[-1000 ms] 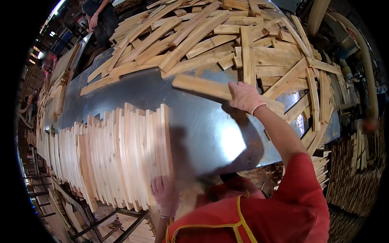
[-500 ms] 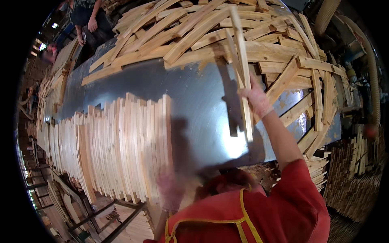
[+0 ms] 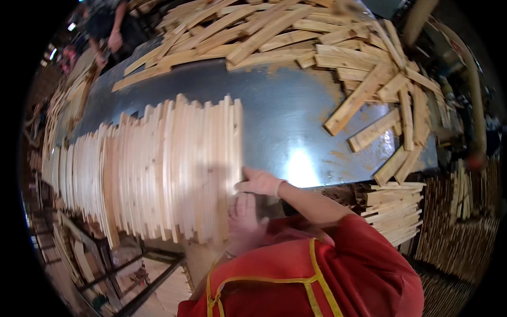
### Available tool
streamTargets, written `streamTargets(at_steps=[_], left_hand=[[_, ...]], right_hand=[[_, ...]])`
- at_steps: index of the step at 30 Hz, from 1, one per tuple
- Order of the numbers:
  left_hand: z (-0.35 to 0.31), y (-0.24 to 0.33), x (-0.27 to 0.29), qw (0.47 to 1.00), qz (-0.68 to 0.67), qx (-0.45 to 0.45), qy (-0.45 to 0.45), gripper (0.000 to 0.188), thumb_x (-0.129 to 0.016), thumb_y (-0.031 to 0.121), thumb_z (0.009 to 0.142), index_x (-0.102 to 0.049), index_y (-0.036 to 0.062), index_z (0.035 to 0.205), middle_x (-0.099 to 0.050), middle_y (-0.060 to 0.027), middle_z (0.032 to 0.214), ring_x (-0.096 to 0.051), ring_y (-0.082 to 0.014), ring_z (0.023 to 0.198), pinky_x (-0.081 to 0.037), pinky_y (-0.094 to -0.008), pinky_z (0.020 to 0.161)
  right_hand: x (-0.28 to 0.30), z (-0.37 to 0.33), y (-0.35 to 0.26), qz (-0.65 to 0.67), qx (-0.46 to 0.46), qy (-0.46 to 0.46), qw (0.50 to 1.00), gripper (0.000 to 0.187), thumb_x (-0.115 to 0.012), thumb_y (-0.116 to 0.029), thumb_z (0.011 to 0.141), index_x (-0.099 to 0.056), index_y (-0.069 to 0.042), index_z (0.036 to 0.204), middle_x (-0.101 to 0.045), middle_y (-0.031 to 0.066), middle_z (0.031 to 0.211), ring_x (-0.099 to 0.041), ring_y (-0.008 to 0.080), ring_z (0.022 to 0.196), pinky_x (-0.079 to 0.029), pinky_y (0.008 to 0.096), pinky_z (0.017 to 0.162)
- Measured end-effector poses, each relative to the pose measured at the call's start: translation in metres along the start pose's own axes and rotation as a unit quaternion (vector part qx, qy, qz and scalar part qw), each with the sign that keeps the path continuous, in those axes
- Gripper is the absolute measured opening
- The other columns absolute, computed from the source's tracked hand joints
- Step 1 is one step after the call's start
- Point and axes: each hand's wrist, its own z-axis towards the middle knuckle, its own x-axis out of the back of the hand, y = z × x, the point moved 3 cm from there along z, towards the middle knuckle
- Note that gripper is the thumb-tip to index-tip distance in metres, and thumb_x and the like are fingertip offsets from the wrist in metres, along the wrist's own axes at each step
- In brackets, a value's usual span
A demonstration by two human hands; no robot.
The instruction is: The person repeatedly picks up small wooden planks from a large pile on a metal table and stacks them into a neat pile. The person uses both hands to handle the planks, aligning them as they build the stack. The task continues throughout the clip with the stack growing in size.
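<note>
A long row of pale wooden slats (image 3: 158,169) stands side by side on the left of the metal table (image 3: 274,121). At its right end is the outermost slat (image 3: 237,132). My right hand (image 3: 261,182), in a light glove, is closed at the near part of that slat, thumb and forefinger against its side. Just below, my left hand (image 3: 244,214), also gloved and slightly blurred, rests with fingers stretched along the near end of the row. The two hands almost touch.
Loose wooden slats (image 3: 274,34) lie heaped across the back and right of the table. Stacked slats (image 3: 393,211) sit below its right edge. A dark metal frame (image 3: 142,282) stands at lower left, a hose (image 3: 478,90) at far right. Another person's hand (image 3: 115,41) shows at upper left.
My right hand has come from the table's right side to the row's end, bringing slats with it. The row reaches farther right. My left hand has moved up and right beside it.
</note>
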Motion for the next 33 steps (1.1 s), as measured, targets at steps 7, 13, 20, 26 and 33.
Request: streamTargets(at_steps=[7,13,20,26,33], left_hand=[[0.008,0.000,-0.005,0.998,0.030,-0.048,0.011,0.087,-0.081,0.040,0.078,-0.052,0.0053,0.153,-0.044,-0.0188,0.159,-0.040,-0.0426,0.146,-0.034,-0.0554,0.120],[0.070,0.038,-0.033,0.993,0.031,-0.088,-0.073,0.090,-0.083,0.040,0.078,-0.049,0.0048,0.154,-0.045,-0.0191,0.156,-0.042,-0.0415,0.145,-0.035,-0.0549,0.119],[0.135,0.073,-0.075,0.992,0.018,-0.069,-0.104,0.099,-0.083,0.047,0.079,-0.042,0.0046,0.158,-0.042,-0.0200,0.158,-0.041,-0.0419,0.145,-0.035,-0.0537,0.118],[0.157,0.098,-0.086,0.984,0.085,0.008,-0.156,0.112,-0.085,0.050,0.076,-0.031,0.0051,0.163,-0.040,-0.0207,0.160,-0.043,-0.0436,0.143,-0.038,-0.0521,0.117],[0.146,0.062,-0.070,0.985,-0.072,0.112,-0.110,0.099,-0.079,0.025,0.084,-0.029,0.0062,0.167,-0.046,-0.0215,0.158,-0.051,-0.0395,0.139,-0.044,-0.0458,0.114]], right_hand=[[0.212,-0.010,0.060,-0.244,-0.090,0.409,0.875,0.062,-0.076,-0.044,0.081,-0.064,-0.003,0.127,-0.067,0.0238,0.120,-0.063,0.0421,0.117,-0.053,0.0471,0.100],[0.278,-0.047,0.174,-0.026,-0.238,0.583,0.777,0.082,-0.073,-0.024,0.082,-0.039,-0.001,0.153,-0.035,0.0295,0.158,-0.051,0.0481,0.133,-0.046,0.0488,0.111],[0.260,-0.096,0.166,-0.109,-0.093,0.536,0.832,0.072,-0.075,-0.030,0.082,-0.052,0.003,0.141,-0.046,0.0374,0.149,-0.045,0.0504,0.142,-0.039,0.0521,0.120],[0.449,-0.132,0.303,0.139,-0.347,0.672,0.639,0.105,-0.080,-0.046,0.078,-0.033,0.001,0.160,-0.052,0.0320,0.150,-0.057,0.0460,0.135,-0.047,0.0501,0.112],[0.401,-0.098,0.290,0.178,-0.307,0.607,0.711,0.112,-0.080,-0.028,0.075,-0.019,0.000,0.165,-0.070,0.0267,0.129,-0.070,0.0392,0.118,-0.057,0.0450,0.100]])
